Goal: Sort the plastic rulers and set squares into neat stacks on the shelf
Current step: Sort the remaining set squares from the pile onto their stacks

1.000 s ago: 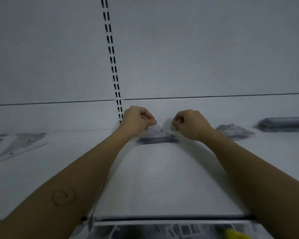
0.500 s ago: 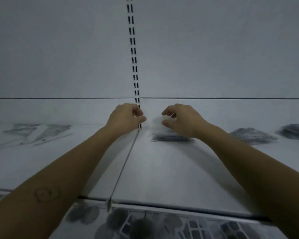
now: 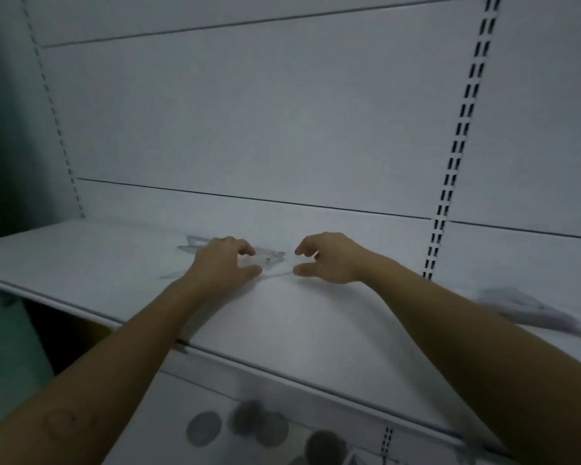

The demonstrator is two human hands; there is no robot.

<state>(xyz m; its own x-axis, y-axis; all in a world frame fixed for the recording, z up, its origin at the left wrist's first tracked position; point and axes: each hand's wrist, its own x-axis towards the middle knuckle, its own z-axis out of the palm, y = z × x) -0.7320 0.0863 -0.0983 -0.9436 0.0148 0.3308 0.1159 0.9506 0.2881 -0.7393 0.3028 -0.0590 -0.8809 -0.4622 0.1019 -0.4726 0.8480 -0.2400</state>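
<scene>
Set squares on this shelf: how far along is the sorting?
Done: one pile of set squares lies gathered at the right of the shelf, though blur hides how neat it is. In hand: the left hand is on the loose clear set squares scattered mid-shelf; the right hand hovers open beside them. Left: stacking those loose pieces.

Our left hand grips clear plastic set squares on white flat shelf; our right hand hovers just beside, thumb & fingers apart.
</scene>
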